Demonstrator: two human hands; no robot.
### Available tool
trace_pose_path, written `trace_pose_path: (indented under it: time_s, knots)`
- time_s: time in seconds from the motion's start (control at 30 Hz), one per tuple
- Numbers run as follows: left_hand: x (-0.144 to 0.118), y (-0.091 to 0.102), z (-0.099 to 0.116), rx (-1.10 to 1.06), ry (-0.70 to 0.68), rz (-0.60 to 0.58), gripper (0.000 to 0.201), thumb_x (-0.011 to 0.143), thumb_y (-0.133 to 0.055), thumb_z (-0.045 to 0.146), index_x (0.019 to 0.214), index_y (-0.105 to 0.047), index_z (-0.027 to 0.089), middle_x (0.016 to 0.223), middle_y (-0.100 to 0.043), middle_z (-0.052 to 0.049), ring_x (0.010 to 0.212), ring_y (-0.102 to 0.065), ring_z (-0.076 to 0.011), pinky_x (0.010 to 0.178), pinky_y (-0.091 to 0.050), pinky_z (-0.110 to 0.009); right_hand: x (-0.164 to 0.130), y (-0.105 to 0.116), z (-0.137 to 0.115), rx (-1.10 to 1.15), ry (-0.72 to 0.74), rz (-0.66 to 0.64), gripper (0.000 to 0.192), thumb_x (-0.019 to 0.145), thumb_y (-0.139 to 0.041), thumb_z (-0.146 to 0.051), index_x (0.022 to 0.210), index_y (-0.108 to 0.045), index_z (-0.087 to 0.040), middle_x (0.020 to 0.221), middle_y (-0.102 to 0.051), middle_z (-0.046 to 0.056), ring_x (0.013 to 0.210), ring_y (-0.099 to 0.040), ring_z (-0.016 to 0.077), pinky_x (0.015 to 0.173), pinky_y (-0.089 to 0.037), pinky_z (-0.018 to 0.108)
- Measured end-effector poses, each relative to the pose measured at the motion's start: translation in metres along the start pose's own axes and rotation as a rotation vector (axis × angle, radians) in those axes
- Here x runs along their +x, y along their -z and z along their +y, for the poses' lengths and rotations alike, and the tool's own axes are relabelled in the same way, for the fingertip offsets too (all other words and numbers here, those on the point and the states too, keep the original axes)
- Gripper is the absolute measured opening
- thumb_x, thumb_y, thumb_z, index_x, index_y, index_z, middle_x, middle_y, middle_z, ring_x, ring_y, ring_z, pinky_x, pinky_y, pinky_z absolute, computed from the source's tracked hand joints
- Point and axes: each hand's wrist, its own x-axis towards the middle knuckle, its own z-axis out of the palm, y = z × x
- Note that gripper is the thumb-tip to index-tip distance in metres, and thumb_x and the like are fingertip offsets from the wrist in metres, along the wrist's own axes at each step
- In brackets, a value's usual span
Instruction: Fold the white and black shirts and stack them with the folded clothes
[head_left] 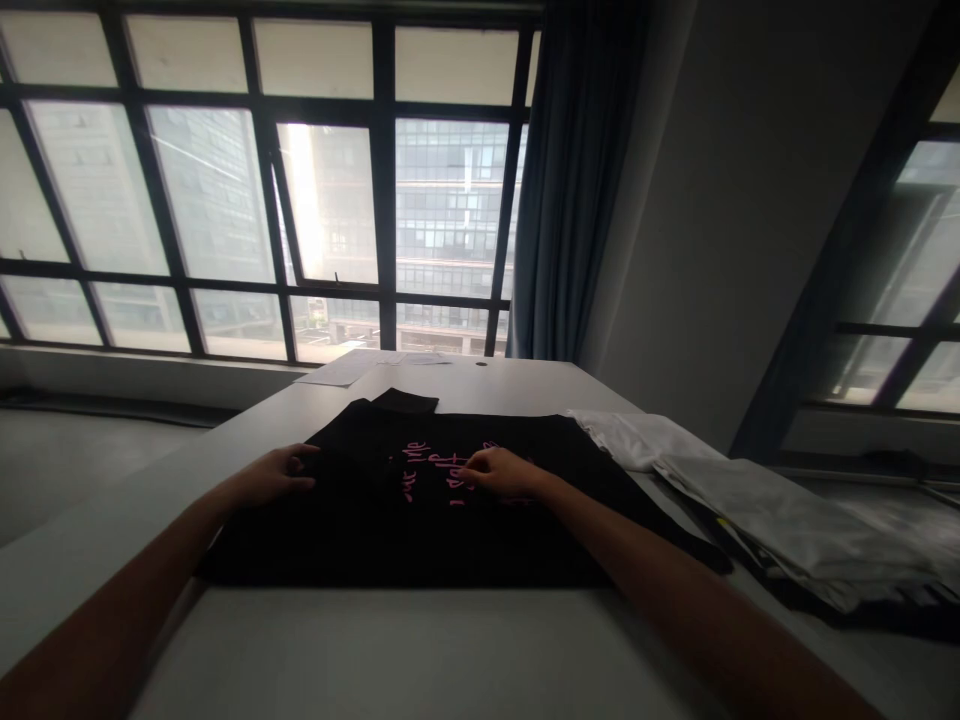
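A black T-shirt with pink lettering lies spread on the white table, turned sideways to me, with a sleeve sticking out at its far side. At the shirt's left end rests my left hand, thumb and forefinger apart, with black cloth showing between them. My right hand is over the lettering near the middle, its thumb and fingertips pinched together on the fabric. The hand covers part of the print. Whether the left fingertips press on the cloth is hard to see in the dim light.
White sheets of paper lie at the table's far left. To the right are a crumpled whitish cloth or bag and a stack of flat garments, seemingly in clear wrapping. Beyond the white table stand a window wall and a blue curtain.
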Motion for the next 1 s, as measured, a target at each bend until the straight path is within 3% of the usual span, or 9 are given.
trace_pose_path:
  time_s: [0.13, 0.27, 0.4, 0.5, 0.6, 0.7, 0.8, 0.9, 1.0]
  knots:
    - [-0.003, 0.004, -0.002, 0.007, -0.089, -0.001, 0.076, 0.06, -0.066, 0.053, 0.127, -0.057, 0.018, 0.081, -0.059, 0.001, 0.085, -0.064, -0.0259, 0.083, -0.051, -0.039, 0.063, -0.04, -0.038, 0.138, 0.001, 0.01, 0.056, 0.07, -0.076, -0.058, 0.111, -0.07, -0.021, 0.1, -0.071, 0.006, 0.091, -0.066, 0.0227, 0.082, -0.052, 0.03]
    - [-0.01, 0.012, 0.001, -0.127, -0.203, -0.089, 0.079, 0.069, -0.066, 0.049, 0.14, -0.045, 0.021, 0.097, -0.067, -0.003, 0.097, -0.065, -0.0268, 0.089, -0.05, -0.04, 0.103, -0.065, -0.059, 0.235, -0.032, 0.032, 0.051, 0.062, -0.085, -0.035, 0.108, -0.069, -0.019, 0.105, -0.069, 0.007, 0.096, -0.064, 0.0234, 0.086, -0.052, 0.033]
    - [-0.016, 0.018, 0.005, -0.233, -0.262, -0.156, 0.078, 0.076, -0.064, 0.047, 0.145, -0.038, 0.021, 0.106, -0.07, -0.006, 0.1, -0.065, -0.0275, 0.089, -0.051, -0.042, 0.12, -0.066, -0.062, 0.267, 0.169, 0.299, 0.023, 0.073, -0.07, -0.018, 0.096, -0.069, -0.02, 0.102, -0.069, 0.002, 0.1, -0.063, 0.0193, 0.092, -0.049, 0.031]
    - [-0.016, 0.021, 0.004, -0.217, -0.209, -0.06, 0.084, 0.073, -0.065, 0.054, 0.145, -0.038, 0.021, 0.105, -0.07, -0.006, 0.1, -0.065, -0.0286, 0.088, -0.051, -0.043, 0.122, -0.063, -0.05, 0.174, 0.154, 0.448, 0.02, 0.077, -0.062, -0.016, 0.097, -0.066, -0.02, 0.102, -0.067, 0.002, 0.101, -0.062, 0.0182, 0.093, -0.047, 0.031]
    - [-0.015, 0.023, -0.003, -0.124, -0.037, -0.02, 0.092, 0.067, -0.064, 0.064, 0.142, -0.042, 0.016, 0.1, -0.069, -0.008, 0.085, -0.067, -0.0262, 0.076, -0.054, -0.038, 0.121, -0.065, -0.036, -0.002, -0.021, 0.304, 0.029, 0.075, -0.066, -0.015, 0.104, -0.064, -0.018, 0.107, -0.066, 0.006, 0.101, -0.062, 0.0198, 0.09, -0.047, 0.03]
    - [-0.021, 0.028, -0.011, -0.082, 0.192, -0.119, 0.095, 0.059, -0.069, 0.067, 0.135, -0.051, 0.013, 0.098, -0.069, -0.01, 0.073, -0.066, -0.0231, 0.064, -0.054, -0.033, 0.121, -0.07, -0.036, -0.112, -0.1, 0.175, 0.039, 0.077, -0.07, -0.026, 0.114, -0.061, -0.017, 0.115, -0.064, 0.01, 0.106, -0.06, 0.0231, 0.091, -0.046, 0.032]
    - [-0.032, 0.034, -0.012, -0.073, 0.341, -0.213, 0.083, 0.047, -0.08, 0.058, 0.118, -0.065, 0.016, 0.102, -0.069, -0.012, 0.078, -0.068, -0.0276, 0.062, -0.056, -0.034, 0.123, -0.073, -0.049, -0.218, -0.099, 0.12, 0.047, 0.078, -0.072, -0.04, 0.117, -0.06, -0.017, 0.123, -0.06, 0.014, 0.113, -0.058, 0.029, 0.095, -0.045, 0.039]
    - [-0.042, 0.038, -0.009, -0.099, 0.3, -0.35, 0.06, 0.043, -0.084, 0.044, 0.097, -0.071, 0.02, 0.096, -0.072, -0.008, 0.086, -0.069, -0.0317, 0.066, -0.057, -0.036, 0.127, -0.074, -0.061, -0.271, -0.097, 0.065, 0.059, 0.072, -0.076, -0.046, 0.121, -0.058, -0.018, 0.128, -0.057, 0.015, 0.117, -0.055, 0.0326, 0.097, -0.044, 0.042]
    - [-0.049, 0.042, -0.004, -0.075, 0.235, -0.463, 0.039, 0.047, -0.081, 0.039, 0.081, -0.071, 0.021, 0.08, -0.072, -0.004, 0.08, -0.069, -0.0292, 0.067, -0.056, -0.035, 0.136, -0.075, -0.063, -0.22, -0.155, 0.043, 0.065, 0.065, -0.082, -0.043, 0.12, -0.058, -0.02, 0.125, -0.06, 0.013, 0.116, -0.056, 0.0316, 0.095, -0.046, 0.039]
